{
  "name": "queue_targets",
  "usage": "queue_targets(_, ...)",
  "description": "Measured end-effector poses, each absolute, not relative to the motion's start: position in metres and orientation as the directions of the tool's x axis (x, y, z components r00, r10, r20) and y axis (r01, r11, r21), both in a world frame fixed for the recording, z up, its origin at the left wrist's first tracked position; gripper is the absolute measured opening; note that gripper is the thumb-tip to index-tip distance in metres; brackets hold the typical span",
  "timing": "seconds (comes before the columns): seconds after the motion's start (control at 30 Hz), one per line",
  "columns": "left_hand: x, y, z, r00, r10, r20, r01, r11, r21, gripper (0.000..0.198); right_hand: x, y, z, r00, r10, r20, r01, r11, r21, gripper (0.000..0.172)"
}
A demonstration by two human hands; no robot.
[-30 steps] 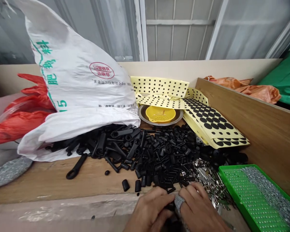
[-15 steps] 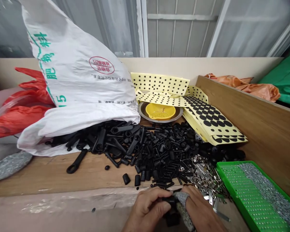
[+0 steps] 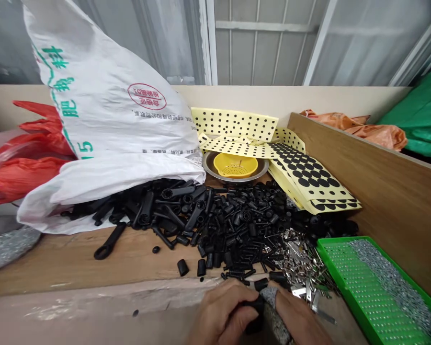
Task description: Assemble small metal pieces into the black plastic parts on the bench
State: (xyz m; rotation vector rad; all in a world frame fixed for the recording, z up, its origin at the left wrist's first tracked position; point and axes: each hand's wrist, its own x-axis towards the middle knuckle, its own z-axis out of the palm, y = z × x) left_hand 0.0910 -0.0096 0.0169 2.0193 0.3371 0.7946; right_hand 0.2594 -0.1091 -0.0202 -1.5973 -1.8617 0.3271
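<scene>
At the bottom centre, my left hand (image 3: pixel 221 311) is closed round a black part (image 3: pixel 256 306), its thumb and fingers pressed on it. My right hand (image 3: pixel 298 314) is beside it, fingers wrapped round a grey speckled piece (image 3: pixel 275 316) that touches the black part. The lower ends of both held things are partly hidden. Just beyond my hands lie black cylindrical caps (image 3: pixel 261 283) and a heap of black plastic parts (image 3: pixel 233 225). Small metal pieces (image 3: pixel 303 261) are piled to the right of the heap.
A green tray (image 3: pixel 373 297) with small metal bits stands at the right, by a wooden divider (image 3: pixel 380 177). Behind are a yellow strainer (image 3: pixel 235 165) in a metal bowl (image 3: pixel 210 167), dotted yellow sheets (image 3: pixel 237 124) and a white sack (image 3: pixel 118 110).
The view has shifted slightly. The fingers of my left hand have closed further over the black part. Black caps beyond my hands now show more fully.
</scene>
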Motion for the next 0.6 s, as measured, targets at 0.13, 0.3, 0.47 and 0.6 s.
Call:
queue_targets(0.13, 0.087, -0.011, 0.014, 0.772, 0.578, 0.263, 0.032, -0.449, 0.893, 0.023, 0.260, -0.113, -0.016, -0.034, 0.936, 0.351, 0.817, 0.229, -0.529, 0.028)
queue_targets(0.3, 0.090, -0.014, 0.001, 0.748, 0.595, 0.293, 0.012, -0.454, 0.891, 0.021, 0.256, -0.114, -0.011, 0.012, 0.947, 0.320, 0.813, 0.177, -0.554, 0.038)
queue_targets(0.47, 0.098, -0.016, -0.006, 0.591, 0.423, 0.687, -0.203, -0.746, 0.634, 0.019, 0.249, -0.112, -0.002, 0.079, 0.974, 0.213, 0.758, 0.080, -0.647, 0.043)
queue_targets(0.6, 0.091, -0.019, 0.005, 0.671, 0.539, 0.509, -0.090, -0.622, 0.778, 0.016, 0.251, -0.112, 0.012, 0.039, 0.972, 0.232, 0.674, 0.146, -0.724, 0.042)
